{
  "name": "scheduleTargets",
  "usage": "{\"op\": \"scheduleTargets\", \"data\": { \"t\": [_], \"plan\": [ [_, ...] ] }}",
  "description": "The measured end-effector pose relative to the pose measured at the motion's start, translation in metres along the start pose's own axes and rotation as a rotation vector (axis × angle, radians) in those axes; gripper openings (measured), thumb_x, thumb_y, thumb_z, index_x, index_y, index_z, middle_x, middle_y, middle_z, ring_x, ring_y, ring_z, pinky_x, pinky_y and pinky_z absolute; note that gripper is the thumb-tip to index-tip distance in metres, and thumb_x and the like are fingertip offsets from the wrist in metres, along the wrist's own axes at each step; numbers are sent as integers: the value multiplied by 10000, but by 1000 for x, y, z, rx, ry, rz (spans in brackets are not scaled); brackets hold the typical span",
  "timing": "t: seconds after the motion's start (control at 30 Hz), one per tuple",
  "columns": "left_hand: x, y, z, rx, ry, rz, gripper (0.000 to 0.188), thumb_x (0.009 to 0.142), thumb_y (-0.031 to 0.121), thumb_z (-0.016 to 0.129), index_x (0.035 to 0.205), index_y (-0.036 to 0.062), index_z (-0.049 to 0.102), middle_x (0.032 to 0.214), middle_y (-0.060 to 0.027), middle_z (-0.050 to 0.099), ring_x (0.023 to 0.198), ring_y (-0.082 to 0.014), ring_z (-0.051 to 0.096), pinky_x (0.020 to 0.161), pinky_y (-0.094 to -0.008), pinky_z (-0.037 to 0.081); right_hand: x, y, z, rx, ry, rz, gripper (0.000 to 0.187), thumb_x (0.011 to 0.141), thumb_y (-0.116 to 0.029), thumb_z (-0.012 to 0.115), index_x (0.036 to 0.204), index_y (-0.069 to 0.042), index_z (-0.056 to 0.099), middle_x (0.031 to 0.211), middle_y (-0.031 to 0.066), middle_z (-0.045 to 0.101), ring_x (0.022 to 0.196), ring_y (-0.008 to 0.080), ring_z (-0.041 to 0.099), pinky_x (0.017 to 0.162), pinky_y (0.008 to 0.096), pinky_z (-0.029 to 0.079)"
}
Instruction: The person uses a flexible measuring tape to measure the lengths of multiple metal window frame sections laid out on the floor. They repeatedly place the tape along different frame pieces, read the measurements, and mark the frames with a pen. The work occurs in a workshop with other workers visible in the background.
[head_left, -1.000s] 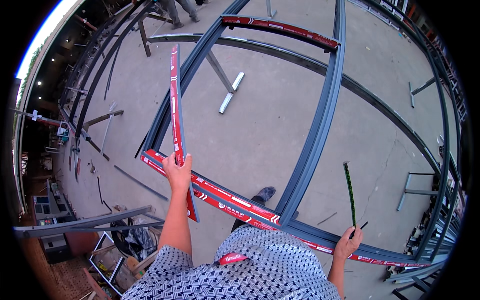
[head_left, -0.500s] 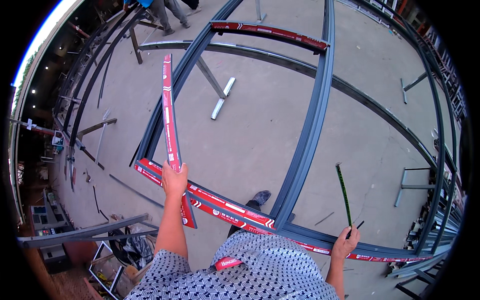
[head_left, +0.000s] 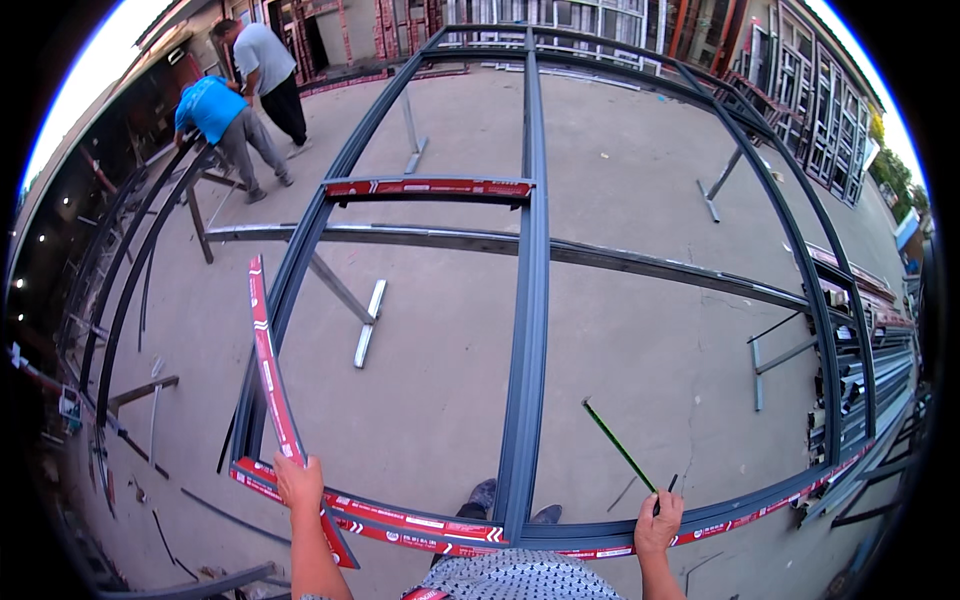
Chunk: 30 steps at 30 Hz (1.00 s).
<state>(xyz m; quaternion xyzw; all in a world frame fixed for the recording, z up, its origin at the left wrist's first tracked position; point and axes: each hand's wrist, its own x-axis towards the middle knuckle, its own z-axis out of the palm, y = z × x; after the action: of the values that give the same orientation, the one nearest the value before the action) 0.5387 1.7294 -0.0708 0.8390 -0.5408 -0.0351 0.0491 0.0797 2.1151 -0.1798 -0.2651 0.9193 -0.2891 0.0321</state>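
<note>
Curling the left hand (head_left: 300, 482) around a red-faced bar (head_left: 268, 355), slanting it beyond the fingers over a dark frame (head_left: 527, 350) edge; pinching a green tape (head_left: 619, 444) in the right hand (head_left: 659, 522), pointing it past the fingertips over floor (head_left: 440, 420) between edges.

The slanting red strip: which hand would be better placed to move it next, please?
Probably the left hand: it grips the strip, while the right hand is farther right, holding a green tape.

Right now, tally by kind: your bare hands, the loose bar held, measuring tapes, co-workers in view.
Left hand and right hand: 2
Held red-faced bar: 1
Green measuring tape: 1
Co-workers, blue-topped person and pale-topped person: 2
Total: 6
</note>
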Motion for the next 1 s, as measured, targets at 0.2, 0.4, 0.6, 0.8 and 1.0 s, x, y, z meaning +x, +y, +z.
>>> {"op": "scheduleTargets", "data": {
  "t": [0.2,0.4,0.6,0.8,1.0],
  "plan": [
    [1,12,-4,19,-22,-11,480,916,284,684,1229,-47,531,1223,-286,647,1131,-482,656,985,-543,519,-3,-2,-1,6,27,10,174,950,-73,652,1103,-12,710,1034,187,651,997,388,600,879,486,501],
    [4,11,-5,38,-33,-22,503,901,272,685,1243,-61,526,1218,-302,661,1124,-492,663,995,-542,516,1,-10,-5,11,30,10,154,950,-77,657,1087,-22,704,1022,180,647,1001,385,601,874,478,502],
    [8,12,-3,49,-49,-4,508,901,263,681,1256,-62,521,1225,-303,663,1126,-487,669,1003,-538,517,0,-9,-2,6,70,36,145,944,-80,663,1075,-31,701,1000,173,643,976,382,600,866,482,504],
    [10,6,-3,89,-41,2,539,909,264,697,1293,-65,512,1221,-297,677,1117,-466,688,1004,-516,532,-2,-7,-4,-9,75,47,156,932,-78,670,1075,-28,705,1007,169,650,983,382,610,848,474,517],
    [5,8,-6,110,3,27,621,908,297,697,1357,-79,488,1296,-303,619,1188,-463,633,1037,-515,511,-1,-8,-3,45,116,28,162,936,-73,665,1084,-25,710,1020,168,657,965,375,608,838,463,511]
  ]
}}
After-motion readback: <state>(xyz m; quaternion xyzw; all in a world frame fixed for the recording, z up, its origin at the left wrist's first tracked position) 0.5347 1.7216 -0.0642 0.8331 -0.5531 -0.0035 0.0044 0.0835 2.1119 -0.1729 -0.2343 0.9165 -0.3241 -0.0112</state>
